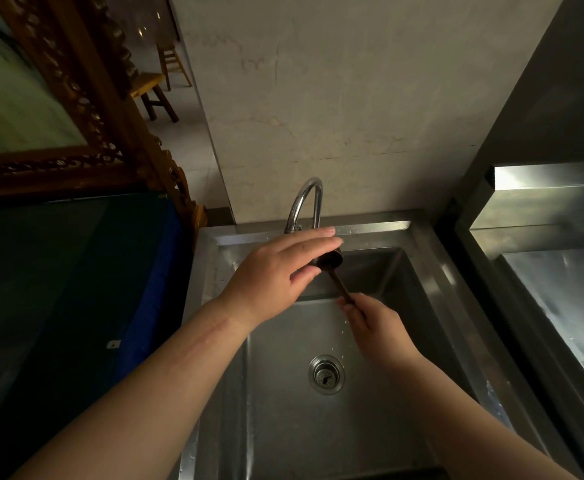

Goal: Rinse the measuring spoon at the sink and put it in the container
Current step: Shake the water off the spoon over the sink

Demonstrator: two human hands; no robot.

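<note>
A dark measuring spoon (333, 268) with a round cup and a thin handle hangs over the steel sink (418, 271), below the curved chrome tap (306, 202). My right hand (373, 327) grips the lower end of its handle. My left hand (280, 271) reaches over the basin with flat, spread fingers; its fingertips lie on the spoon's cup and its thumb sits beside it. Part of the cup is hidden under those fingers. A few water drops fall below the right hand. No container is in sight.
The sink's drain strainer (326, 374) lies in the basin floor. A second steel basin (560, 299) stands to the right. On the left are a dark green and blue surface (76, 289) and a carved wooden frame (86, 98). A beige wall rises behind the tap.
</note>
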